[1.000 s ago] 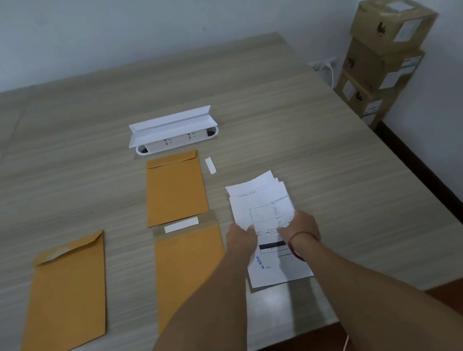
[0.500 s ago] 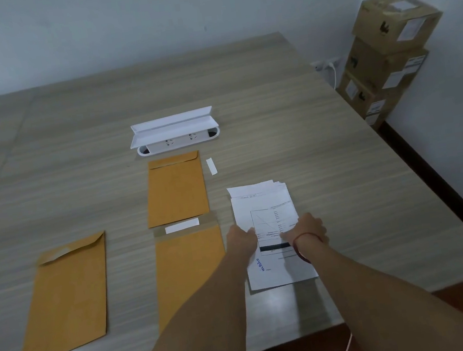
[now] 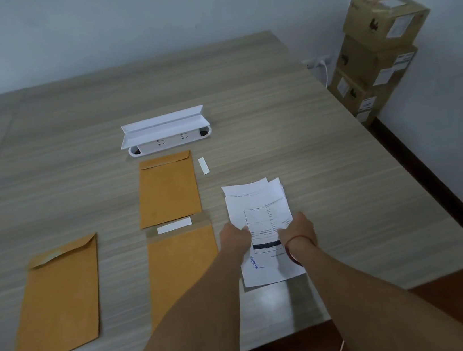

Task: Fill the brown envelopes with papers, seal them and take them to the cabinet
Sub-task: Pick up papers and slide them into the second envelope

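A small stack of printed white papers (image 3: 259, 210) lies on the wooden table (image 3: 327, 167), its sheets fanned at the far end. My left hand (image 3: 234, 237) pinches the stack's left edge and my right hand (image 3: 297, 230) grips its right edge. Three brown envelopes lie flat to the left. One with its flap folded down (image 3: 167, 188) sits behind another whose flap is open (image 3: 184, 268), with a white strip (image 3: 174, 225) on the flap. The third envelope (image 3: 59, 300) lies at the far left.
A white pop-up socket box (image 3: 164, 132) stands open behind the envelopes, with a loose white strip (image 3: 203, 166) beside it. Stacked cardboard boxes (image 3: 377, 56) stand against the wall at the right, past the table edge.
The far ends of the sheets have fanned apart again after being squared up half a second ago. Both hands stay on the stack's edges.
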Tool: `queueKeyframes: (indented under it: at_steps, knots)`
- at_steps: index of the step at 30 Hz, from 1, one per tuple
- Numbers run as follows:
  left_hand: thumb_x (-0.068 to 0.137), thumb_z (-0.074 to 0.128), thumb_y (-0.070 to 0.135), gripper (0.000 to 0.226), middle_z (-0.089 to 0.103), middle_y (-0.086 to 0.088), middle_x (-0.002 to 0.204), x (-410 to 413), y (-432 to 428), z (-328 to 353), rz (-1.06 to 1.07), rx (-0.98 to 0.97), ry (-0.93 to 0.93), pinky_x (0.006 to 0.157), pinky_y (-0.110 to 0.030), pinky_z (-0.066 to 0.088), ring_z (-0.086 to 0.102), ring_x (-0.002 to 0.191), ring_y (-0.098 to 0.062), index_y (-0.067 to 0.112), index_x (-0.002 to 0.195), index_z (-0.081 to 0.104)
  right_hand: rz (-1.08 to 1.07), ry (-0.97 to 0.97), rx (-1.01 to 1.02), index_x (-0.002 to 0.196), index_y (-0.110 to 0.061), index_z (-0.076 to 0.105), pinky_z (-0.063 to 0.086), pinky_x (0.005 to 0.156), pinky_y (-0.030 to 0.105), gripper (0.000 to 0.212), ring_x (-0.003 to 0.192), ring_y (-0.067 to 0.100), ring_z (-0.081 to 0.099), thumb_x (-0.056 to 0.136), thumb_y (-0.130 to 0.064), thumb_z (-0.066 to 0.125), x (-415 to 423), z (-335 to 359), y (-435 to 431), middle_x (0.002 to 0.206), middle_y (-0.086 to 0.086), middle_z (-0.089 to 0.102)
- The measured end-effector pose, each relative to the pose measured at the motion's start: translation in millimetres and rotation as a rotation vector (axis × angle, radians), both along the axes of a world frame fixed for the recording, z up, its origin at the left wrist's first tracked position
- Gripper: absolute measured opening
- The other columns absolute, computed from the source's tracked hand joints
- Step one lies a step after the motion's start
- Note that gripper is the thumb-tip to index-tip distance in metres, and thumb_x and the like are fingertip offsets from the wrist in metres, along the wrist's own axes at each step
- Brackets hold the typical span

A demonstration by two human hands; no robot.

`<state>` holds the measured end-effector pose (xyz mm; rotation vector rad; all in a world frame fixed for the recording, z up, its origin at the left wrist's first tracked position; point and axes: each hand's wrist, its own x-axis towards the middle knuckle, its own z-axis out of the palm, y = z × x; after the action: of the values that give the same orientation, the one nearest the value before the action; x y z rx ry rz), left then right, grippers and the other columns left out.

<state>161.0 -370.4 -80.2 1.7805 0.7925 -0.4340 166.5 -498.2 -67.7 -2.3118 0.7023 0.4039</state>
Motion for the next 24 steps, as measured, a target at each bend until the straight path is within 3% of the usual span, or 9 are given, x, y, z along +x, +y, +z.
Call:
queueKeyframes:
  at_steps: [3, 7, 11, 14, 16, 20, 24]
  knots:
    - [0.097, 0.047, 0.021, 0.036, 0.06, -0.007, 0.129, -0.4, -0.7, 2.6, 0.006, 0.004, -0.009, 0.091, -0.032, 0.048, 0.059, 0.113, -0.029, 0.002, 0.127, 0.053, 0.002, -0.039, 0.162, 0.12, -0.005, 0.047, 0.053, 0.09, 0.04, 0.028, 0.109, 0.033, 0.061, 0.093, 0.001, 0.045, -3.2, 2.7, 2.9, 0.123, 0.015, 0.061]
    - [0.094, 0.049, 0.036, 0.042, 0.062, -0.006, 0.12, -2.3, -4.3, 10.5, 0.071, 0.03, -0.089, 0.082, -0.037, 0.057, 0.062, 0.105, -0.028, 0.008, 0.125, 0.047, 0.007, -0.1, 0.339, 0.129, -0.011, 0.045, 0.047, 0.08, 0.028, 0.04, 0.106, 0.028, 0.058, 0.094, 0.003, 0.033, -5.7, 13.8, 2.2, 0.128, 0.011, 0.059]
    - [0.093, 0.055, 0.035, 0.043, 0.059, -0.003, 0.114, 0.4, -3.2, 17.0, 0.129, 0.0, -0.173, 0.078, -0.034, 0.055, 0.061, 0.102, -0.024, 0.01, 0.125, 0.041, 0.015, -0.115, 0.42, 0.133, -0.01, 0.045, 0.043, 0.084, 0.027, 0.039, 0.111, 0.026, 0.056, 0.095, -0.006, 0.038, -2.3, 22.4, 0.4, 0.132, 0.009, 0.057]
    - [0.095, 0.051, 0.033, 0.038, 0.065, -0.005, 0.119, 1.0, 2.0, 23.9, 0.103, -0.024, -0.215, 0.089, -0.04, 0.055, 0.063, 0.105, -0.025, 0.01, 0.126, 0.052, -0.025, -0.112, 0.482, 0.13, -0.01, 0.051, 0.044, 0.091, 0.028, 0.039, 0.11, 0.023, 0.058, 0.092, -0.021, 0.052, 0.5, 24.3, 0.9, 0.127, 0.005, 0.06]
    - [0.098, 0.048, 0.031, 0.038, 0.063, -0.005, 0.123, 0.2, 7.0, 30.3, 0.097, -0.022, -0.23, 0.096, -0.042, 0.051, 0.06, 0.111, -0.026, 0.008, 0.127, 0.052, -0.038, -0.12, 0.522, 0.122, -0.01, 0.06, 0.046, 0.088, 0.027, 0.038, 0.103, 0.021, 0.061, 0.089, -0.028, 0.061, 3.0, 26.2, 1.5, 0.118, 0.003, 0.066]
    - [0.1, 0.043, 0.034, 0.048, 0.052, -0.011, 0.134, -0.7, 24.8, 39.5, 0.114, 0.044, -0.216, 0.104, -0.043, 0.043, 0.05, 0.123, -0.031, 0.003, 0.137, 0.037, 0.018, -0.085, 0.565, 0.12, -0.007, 0.06, 0.043, 0.08, 0.025, 0.03, 0.092, 0.018, 0.058, 0.091, -0.016, 0.058, 9.1, 37.2, 10.7, 0.11, 0.003, 0.065]
    - [0.102, 0.035, 0.032, 0.042, 0.05, -0.014, 0.13, -3.7, 54.9, 49.2, 0.122, 0.065, -0.211, 0.093, -0.04, 0.046, 0.051, 0.115, -0.029, 0.003, 0.133, 0.034, 0.219, 0.068, 0.562, 0.122, -0.008, 0.059, 0.041, 0.083, 0.024, 0.031, 0.096, 0.018, 0.054, 0.092, -0.006, 0.051, 15.6, 45.7, 34.9, 0.112, 0.004, 0.063]
